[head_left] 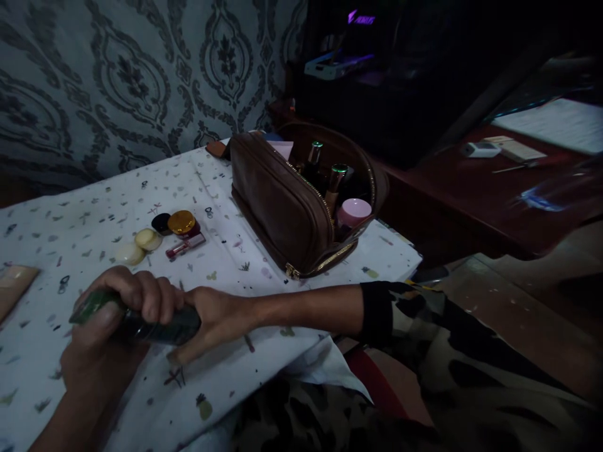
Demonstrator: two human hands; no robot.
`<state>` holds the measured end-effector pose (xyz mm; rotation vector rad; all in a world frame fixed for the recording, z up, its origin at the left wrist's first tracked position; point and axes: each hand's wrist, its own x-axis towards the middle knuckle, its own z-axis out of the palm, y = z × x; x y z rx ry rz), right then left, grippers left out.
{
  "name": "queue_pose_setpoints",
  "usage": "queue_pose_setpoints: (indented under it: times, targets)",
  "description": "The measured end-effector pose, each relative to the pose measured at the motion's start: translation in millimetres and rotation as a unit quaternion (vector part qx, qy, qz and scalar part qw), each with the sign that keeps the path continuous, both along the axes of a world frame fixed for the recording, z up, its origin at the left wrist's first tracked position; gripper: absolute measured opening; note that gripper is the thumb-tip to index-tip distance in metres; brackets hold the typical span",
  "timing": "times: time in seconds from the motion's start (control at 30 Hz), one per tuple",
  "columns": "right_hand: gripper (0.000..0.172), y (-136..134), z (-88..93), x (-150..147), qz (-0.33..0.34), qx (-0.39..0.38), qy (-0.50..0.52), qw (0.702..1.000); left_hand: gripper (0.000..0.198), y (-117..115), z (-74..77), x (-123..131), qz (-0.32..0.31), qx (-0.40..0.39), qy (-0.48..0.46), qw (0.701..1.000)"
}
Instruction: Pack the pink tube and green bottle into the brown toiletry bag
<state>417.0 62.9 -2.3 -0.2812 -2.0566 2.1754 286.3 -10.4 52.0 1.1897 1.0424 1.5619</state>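
A dark bottle with a green end [160,328] lies sideways between my hands, above the patterned cloth. My left hand [106,320] wraps round its green end, fingers over the top. At the other end my right hand [217,317] closes about the bottle, its thumb stretched along the lower side; its other fingers are partly hidden. Beyond my hands, small cosmetics lie on the cloth: a gold-lidded jar [181,222], a black lid [161,223], two cream-coloured round pieces [147,239] and a small reddish tube [185,245].
A brown zip bag [282,201] stands unzipped at the table's far right, with green-capped bottles [335,179] and a pink-lidded jar [354,212] inside. A beige tube [16,285] lies at the left edge. A dark red desk [475,188] holds papers and small items. Patterned wallpaper [132,75] rises behind.
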Motion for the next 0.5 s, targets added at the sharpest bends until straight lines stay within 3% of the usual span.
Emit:
queue_pose_setpoints:
  times: [0.07, 0.13, 0.23, 0.33, 0.5]
  targets:
    - [0.034, 1.8, 3.6, 2.7, 0.141, -0.097, -0.003, 0.985, 0.031, 1.0, 1.8, -7.9, -0.077, 0.018, -0.030, 0.996]
    - [0.038, 1.6, 7.3, 4.5, 0.206, -0.144, -0.007, 0.968, 0.030, 0.9, 4.0, -11.4, -0.132, 0.023, -0.051, 0.990]
    - [0.040, -1.4, 8.8, 4.5, 0.163, -0.162, -0.027, 0.973, 0.034, 0.4, 6.7, -7.6, -0.132, 0.011, -0.066, 0.989]
    - [0.043, -5.5, 4.3, 2.4, 0.089, -0.169, -0.044, 0.981, 0.043, 0.3, 7.2, -0.4, -0.076, -0.014, -0.087, 0.993]
    - [0.038, -11.1, -3.7, 0.3, 0.023, -0.165, -0.009, 0.986, 0.037, -0.7, 5.7, 5.6, 0.024, -0.033, -0.124, 0.991]
